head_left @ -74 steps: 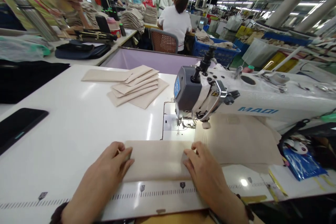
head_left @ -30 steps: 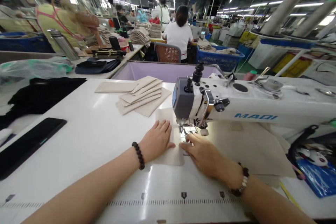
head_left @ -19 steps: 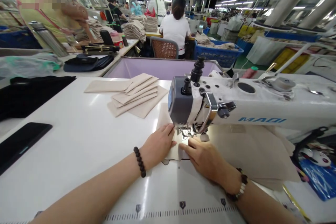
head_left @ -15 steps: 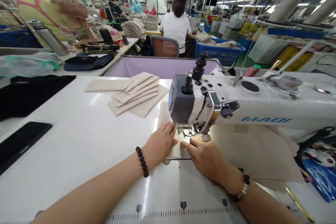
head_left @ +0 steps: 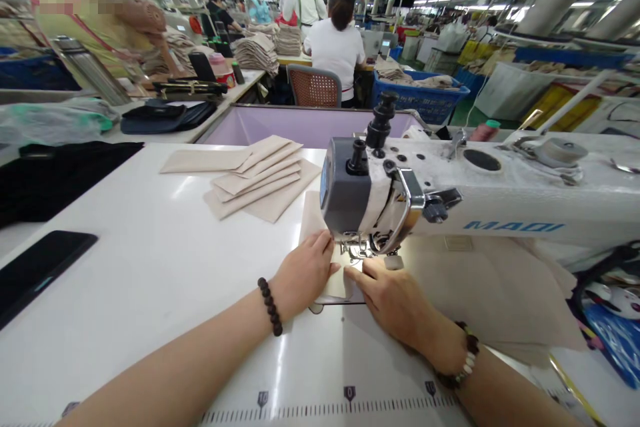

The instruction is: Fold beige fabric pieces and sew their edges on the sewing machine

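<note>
Steadying, it seems, the beige fabric panel [head_left: 336, 285] under your flattened left hand [head_left: 307, 270] | right hand [head_left: 393, 293] half-curled at its edge, likely for guiding, grip unclear | presser foot [head_left: 357, 254] just beyond both

"What surfaces does my feed show around the sewing machine [head_left: 500, 197]?"
"It looks smooth, its guard [head_left: 413, 188] shiny metal. Partly under it, I see matt cloth [head_left: 336, 285]; left of it, a glossy tabletop [head_left: 150, 293] and a smooth phone [head_left: 45, 273]."
</note>
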{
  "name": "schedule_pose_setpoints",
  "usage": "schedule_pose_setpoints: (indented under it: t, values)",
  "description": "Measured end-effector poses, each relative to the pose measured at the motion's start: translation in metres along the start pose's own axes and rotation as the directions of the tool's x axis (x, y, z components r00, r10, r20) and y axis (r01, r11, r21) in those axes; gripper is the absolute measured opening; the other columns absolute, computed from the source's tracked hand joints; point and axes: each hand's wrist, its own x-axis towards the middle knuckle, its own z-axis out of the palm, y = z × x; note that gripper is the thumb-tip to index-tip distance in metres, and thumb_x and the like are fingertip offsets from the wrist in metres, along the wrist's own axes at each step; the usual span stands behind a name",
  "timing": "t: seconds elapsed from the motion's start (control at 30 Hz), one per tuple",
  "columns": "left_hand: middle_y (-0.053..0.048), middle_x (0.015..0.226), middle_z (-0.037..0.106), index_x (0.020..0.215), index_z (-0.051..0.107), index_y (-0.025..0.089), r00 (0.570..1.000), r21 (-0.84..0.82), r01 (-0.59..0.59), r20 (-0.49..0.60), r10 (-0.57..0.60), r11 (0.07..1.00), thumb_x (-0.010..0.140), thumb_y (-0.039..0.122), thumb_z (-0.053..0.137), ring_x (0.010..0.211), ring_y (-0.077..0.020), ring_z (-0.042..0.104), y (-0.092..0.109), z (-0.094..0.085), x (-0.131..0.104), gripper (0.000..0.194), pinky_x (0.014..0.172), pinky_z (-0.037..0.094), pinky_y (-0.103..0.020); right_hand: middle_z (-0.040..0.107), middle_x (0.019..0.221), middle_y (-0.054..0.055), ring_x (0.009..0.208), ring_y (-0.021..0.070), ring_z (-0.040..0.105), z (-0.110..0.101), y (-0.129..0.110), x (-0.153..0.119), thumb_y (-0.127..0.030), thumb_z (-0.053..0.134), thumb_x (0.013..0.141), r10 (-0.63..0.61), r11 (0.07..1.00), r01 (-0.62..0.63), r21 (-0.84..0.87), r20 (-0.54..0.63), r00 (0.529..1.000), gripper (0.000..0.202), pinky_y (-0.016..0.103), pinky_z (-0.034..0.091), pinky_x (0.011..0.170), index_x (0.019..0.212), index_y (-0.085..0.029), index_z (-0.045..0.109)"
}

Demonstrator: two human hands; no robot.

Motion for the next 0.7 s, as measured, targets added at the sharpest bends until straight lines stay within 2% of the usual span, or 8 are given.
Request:
schedule_pose_setpoints:
  t: [0.23, 0.4, 0.5, 0.6, 0.7]
  values:
    - [-0.013, 0.108, 0.054, 0.104, 0.054, 0.007, 1.0, -0.017, 0.021, 0.022, -0.02, 1.0, 0.086, 0.025, 0.054, 0.105, -0.0256, 0.048, 0.0, 0.002, 0.001, 0.026, 0.096, 0.042, -0.037, 0.057, 0.079, 0.001, 0.065, 0.0139, 0.045, 0.001, 0.001, 0.0, -0.01, 0.044, 0.083, 0.019, 1.0, -0.019, 0.0, 0.009, 1.0, 0.026, 0.027, 0.026, 0.054, 0.103, -0.022, 0.054]
    - [-0.013, 0.106, 0.055, 0.101, 0.055, 0.009, 0.999, -0.012, -0.05, -0.01, 0.05, 0.999, 0.087, 0.016, 0.049, 0.105, -0.0238, 0.048, -0.002, -0.001, 0.0, 0.017, 0.095, 0.041, -0.038, 0.058, 0.081, 0.002, 0.066, 0.0137, 0.046, 0.002, 0.001, 0.0, -0.008, 0.042, 0.083, 0.036, 0.999, -0.036, -0.004, 0.013, 0.999, 0.027, 0.027, 0.027, 0.055, 0.105, -0.021, 0.054]
    - [-0.009, 0.097, 0.056, 0.088, 0.058, 0.011, 0.987, -0.063, -0.135, 0.082, 0.14, 0.989, 0.086, 0.011, 0.049, 0.091, -0.0208, 0.052, 0.001, -0.012, -0.006, 0.01, 0.083, 0.047, -0.033, 0.058, 0.082, 0.002, 0.068, 0.0139, 0.048, 0.002, 0.004, -0.002, -0.011, 0.042, 0.084, -0.023, 1.0, 0.023, 0.013, 0.045, 0.999, 0.023, 0.028, 0.028, 0.057, 0.101, -0.02, 0.055]
    - [-0.005, 0.087, 0.057, 0.079, 0.059, 0.013, 0.952, -0.128, -0.233, 0.172, 0.253, 0.964, 0.085, 0.012, 0.051, 0.081, -0.0188, 0.053, 0.006, -0.022, -0.013, 0.01, 0.073, 0.049, -0.03, 0.056, 0.078, 0.002, 0.067, 0.0138, 0.048, 0.002, 0.007, -0.005, -0.015, 0.042, 0.085, -0.141, 0.99, 0.139, 0.031, 0.071, 0.987, 0.02, 0.029, 0.027, 0.056, 0.098, -0.02, 0.056]
    - [-0.005, 0.085, 0.058, 0.08, 0.059, 0.013, 0.946, -0.141, -0.241, 0.187, 0.265, 0.96, 0.086, 0.012, 0.05, 0.081, -0.0187, 0.053, 0.009, -0.026, -0.017, 0.011, 0.072, 0.049, -0.03, 0.056, 0.078, 0.001, 0.066, 0.0133, 0.048, 0.001, 0.007, -0.007, -0.016, 0.043, 0.086, -0.159, 0.987, 0.157, 0.03, 0.07, 0.985, 0.018, 0.029, 0.026, 0.055, 0.096, -0.02, 0.057]
